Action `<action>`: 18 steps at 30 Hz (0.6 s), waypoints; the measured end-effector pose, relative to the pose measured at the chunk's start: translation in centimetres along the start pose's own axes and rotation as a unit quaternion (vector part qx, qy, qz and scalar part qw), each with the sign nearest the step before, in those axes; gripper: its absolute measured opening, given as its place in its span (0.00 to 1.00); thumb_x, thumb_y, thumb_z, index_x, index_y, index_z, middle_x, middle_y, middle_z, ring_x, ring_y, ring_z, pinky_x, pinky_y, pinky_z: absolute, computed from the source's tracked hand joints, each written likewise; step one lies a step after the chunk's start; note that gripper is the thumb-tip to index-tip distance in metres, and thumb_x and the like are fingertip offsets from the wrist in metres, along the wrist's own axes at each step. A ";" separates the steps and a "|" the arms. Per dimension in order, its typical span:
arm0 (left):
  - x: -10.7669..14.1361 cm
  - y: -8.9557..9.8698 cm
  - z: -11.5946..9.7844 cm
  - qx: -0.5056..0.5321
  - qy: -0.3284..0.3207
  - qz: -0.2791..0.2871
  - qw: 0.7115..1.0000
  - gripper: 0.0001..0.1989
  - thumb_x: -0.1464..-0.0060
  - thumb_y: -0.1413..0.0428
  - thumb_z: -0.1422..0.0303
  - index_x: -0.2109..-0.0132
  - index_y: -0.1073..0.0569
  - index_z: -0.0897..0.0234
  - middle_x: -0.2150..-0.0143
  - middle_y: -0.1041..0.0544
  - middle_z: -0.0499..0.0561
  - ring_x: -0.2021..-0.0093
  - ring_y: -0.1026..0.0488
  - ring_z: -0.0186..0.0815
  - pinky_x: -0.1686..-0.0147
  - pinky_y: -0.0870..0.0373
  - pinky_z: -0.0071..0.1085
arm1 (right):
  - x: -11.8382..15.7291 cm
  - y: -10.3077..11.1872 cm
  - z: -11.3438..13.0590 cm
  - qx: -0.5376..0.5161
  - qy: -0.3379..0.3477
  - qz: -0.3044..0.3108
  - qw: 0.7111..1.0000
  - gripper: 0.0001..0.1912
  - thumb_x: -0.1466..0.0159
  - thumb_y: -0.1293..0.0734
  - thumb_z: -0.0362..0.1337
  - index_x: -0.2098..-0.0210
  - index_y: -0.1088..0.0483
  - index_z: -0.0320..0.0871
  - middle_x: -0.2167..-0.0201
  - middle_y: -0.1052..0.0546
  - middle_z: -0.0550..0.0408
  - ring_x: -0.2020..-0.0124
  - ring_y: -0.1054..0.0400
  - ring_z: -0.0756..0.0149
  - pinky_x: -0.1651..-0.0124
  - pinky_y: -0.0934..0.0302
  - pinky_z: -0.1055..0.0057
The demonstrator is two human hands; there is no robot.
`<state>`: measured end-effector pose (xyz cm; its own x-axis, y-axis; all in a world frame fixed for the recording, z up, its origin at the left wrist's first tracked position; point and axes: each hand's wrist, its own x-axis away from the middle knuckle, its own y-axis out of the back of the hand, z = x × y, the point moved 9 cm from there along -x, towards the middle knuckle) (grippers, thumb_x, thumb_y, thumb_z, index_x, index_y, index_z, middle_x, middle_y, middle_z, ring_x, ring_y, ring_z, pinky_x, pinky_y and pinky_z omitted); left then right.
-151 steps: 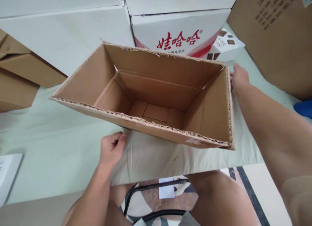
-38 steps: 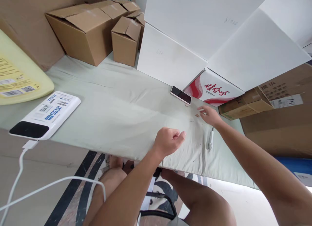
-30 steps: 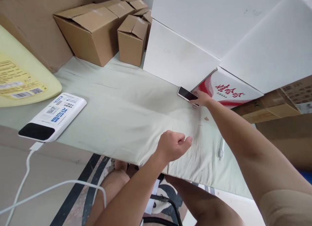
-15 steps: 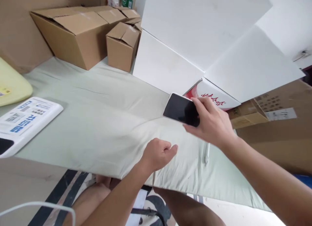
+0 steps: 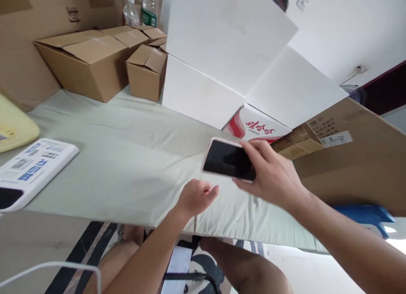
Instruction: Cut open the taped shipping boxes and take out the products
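In the head view my right hand (image 5: 275,175) grips a smartphone (image 5: 226,159) by its right end, thumb on the near edge and fingers on the far edge. Its dark screen faces up, inside a pale rim, and it is held above the green-grey cloth (image 5: 136,167). My left hand (image 5: 195,197) is closed in a loose fist just below and left of the phone, apart from it, with nothing visible in it. A small whitish object (image 5: 257,201) on the cloth is mostly hidden by my right hand.
Brown cartons (image 5: 82,68) and white boxes (image 5: 206,93) line the back. A red-and-white box (image 5: 253,124) stands behind the phone. At left lie a white device with a printed label (image 5: 39,167) and a yellow item (image 5: 15,125). A large cardboard box (image 5: 342,167) is at right.
The phone in my right hand has come nearer and slightly left, toward my left hand. My left hand stays closed. The whole view has shifted a little.
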<state>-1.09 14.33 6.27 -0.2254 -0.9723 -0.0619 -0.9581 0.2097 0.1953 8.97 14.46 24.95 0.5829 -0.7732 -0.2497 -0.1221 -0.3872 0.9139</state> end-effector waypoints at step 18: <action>-0.5 0.6 1.0 0.023 0.093 0.076 0.992 0.29 0.45 0.51 0.51 0.82 0.57 0.59 0.83 0.57 0.44 0.78 0.58 0.29 0.73 0.57 0.35 | -15.1 -27.7 -9.5 -0.125 -0.084 0.282 0.947 0.45 0.46 0.25 0.46 0.32 0.36 0.42 0.34 0.31 0.39 0.35 0.33 0.43 0.33 0.36 0.53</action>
<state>-1.70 14.99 5.46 -0.3358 -0.9302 0.1483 -0.9233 0.3562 0.1438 11.18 41.69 6.47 0.3421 -0.8989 0.2736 -0.1692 0.2275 0.9590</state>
